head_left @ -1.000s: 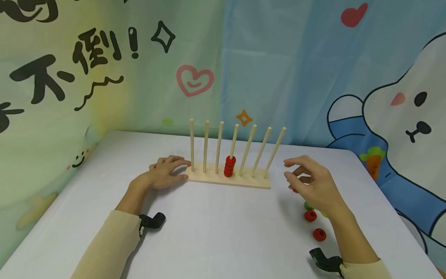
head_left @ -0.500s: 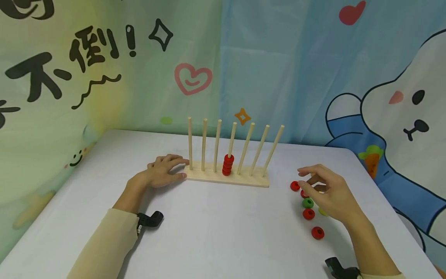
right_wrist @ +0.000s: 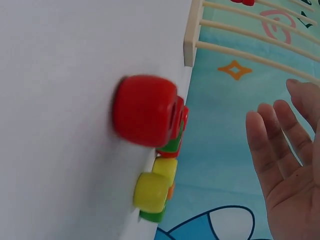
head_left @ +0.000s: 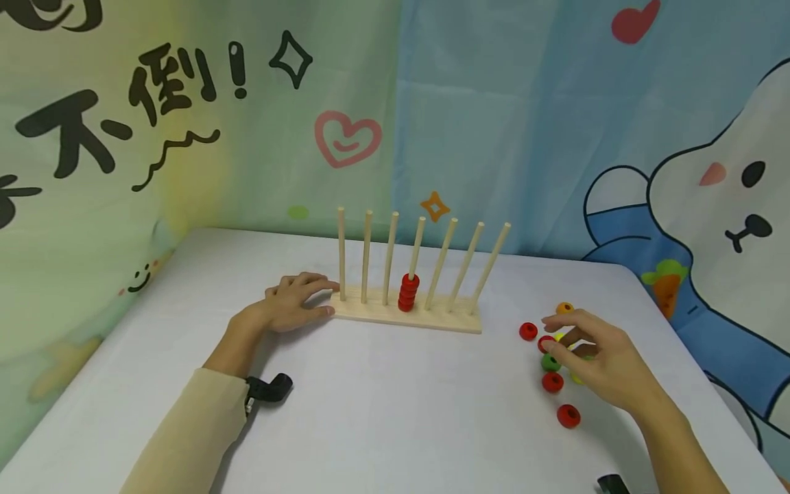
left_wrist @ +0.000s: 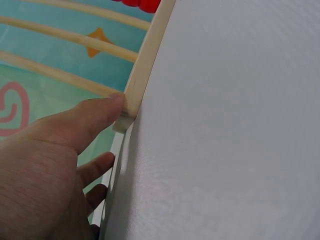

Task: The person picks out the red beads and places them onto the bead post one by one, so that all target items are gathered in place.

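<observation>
A wooden bead stand [head_left: 370, 312] with upright pegs lies on the table; a stack of red beads [head_left: 408, 293] sits on its middle peg. My left hand [head_left: 293, 304] holds the stand's left end, thumb at the front edge and forefinger at the back. In the left wrist view that thumb [left_wrist: 102, 112] touches the base corner. Over loose beads at the right hovers my right hand [head_left: 601, 353], fingers loosely bent and nothing held. The right wrist view shows it raised off the table, apart from a red bead [right_wrist: 145, 111] and a yellow bead [right_wrist: 151, 192].
Red beads lie left of and in front of the right hand, the nearest to me being a red bead [head_left: 568, 416]. A green bead [head_left: 551, 363] and an orange bead [head_left: 564, 308] lie there too. Behind the white table [head_left: 395, 412] hangs a printed cloth [head_left: 469, 123].
My right hand has moved right, away from the stand and over the loose beads, uncovering more of them. The left hand stays at the stand's end.
</observation>
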Demonstrator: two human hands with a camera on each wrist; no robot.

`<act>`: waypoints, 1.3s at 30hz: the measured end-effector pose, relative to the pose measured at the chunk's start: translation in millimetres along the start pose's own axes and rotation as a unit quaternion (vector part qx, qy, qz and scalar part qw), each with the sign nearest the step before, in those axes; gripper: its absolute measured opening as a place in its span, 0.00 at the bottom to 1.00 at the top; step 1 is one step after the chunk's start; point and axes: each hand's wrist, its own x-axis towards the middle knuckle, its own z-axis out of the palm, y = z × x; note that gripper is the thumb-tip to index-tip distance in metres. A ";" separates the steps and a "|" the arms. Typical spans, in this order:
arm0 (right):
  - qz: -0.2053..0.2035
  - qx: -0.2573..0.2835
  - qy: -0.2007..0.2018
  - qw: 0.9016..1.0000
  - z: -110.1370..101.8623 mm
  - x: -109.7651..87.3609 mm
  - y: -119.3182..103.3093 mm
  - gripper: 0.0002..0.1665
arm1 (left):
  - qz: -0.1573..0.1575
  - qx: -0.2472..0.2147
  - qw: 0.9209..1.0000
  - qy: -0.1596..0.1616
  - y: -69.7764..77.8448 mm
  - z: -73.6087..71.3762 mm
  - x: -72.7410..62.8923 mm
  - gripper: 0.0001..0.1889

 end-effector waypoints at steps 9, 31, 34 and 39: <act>0.013 -0.020 -0.034 0.999 -8.6 -17.0 5.3 0.22 | -0.004 0.002 1.000 -0.007 0.5 -1.2 -1.3 0.31; 0.056 -0.009 -0.129 0.990 -18.9 -40.0 18.2 0.22 | -0.001 0.001 1.000 0.001 1.5 -2.6 -5.3 0.31; 0.081 -0.012 -0.150 0.985 -18.9 -40.8 18.3 0.22 | 0.001 0.001 1.000 0.003 0.8 -2.8 -4.6 0.31; 0.101 0.001 -0.181 0.978 -18.4 -44.5 20.3 0.23 | -0.001 0.002 1.000 -0.001 0.7 -2.3 -2.9 0.31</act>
